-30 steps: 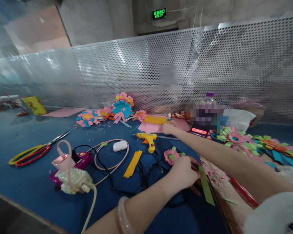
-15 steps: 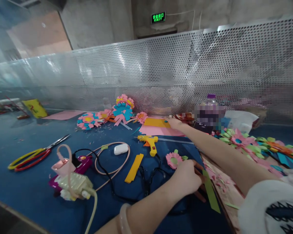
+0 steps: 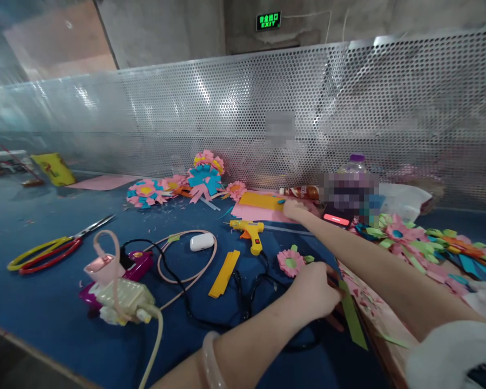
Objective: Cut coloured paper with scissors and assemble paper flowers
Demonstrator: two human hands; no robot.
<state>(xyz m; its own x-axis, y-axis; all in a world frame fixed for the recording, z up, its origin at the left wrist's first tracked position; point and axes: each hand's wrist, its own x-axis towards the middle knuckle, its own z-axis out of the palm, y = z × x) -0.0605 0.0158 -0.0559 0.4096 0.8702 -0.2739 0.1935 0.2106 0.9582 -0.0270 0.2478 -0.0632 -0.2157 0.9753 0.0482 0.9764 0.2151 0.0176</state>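
Fingers of the left hand (image 3: pixel 314 292) meet a light-green paper strip (image 3: pixel 355 321), pinch hidden; the right hand (image 3: pixel 297 209), grip unclear, is at an orange-yellow paper sheet (image 3: pixel 260 201). Just beyond the left fingers, a pink paper flower with green centre (image 3: pixel 290 263) seems part-made, the strip unused; layered pink-and-blue paper flowers (image 3: pixel 204 179) farther off look finished.

The left hand (image 3: pixel 314 289), near, meets the green strip (image 3: pixel 355 322); the right hand (image 3: pixel 297 210), far, adjoins yellow paper (image 3: pixel 259 201); glue gun (image 3: pixel 253 231) lies left.

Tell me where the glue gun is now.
In the head view, the yellow glue gun lies near centre, right of the white case and left of the green-centred pink flower.
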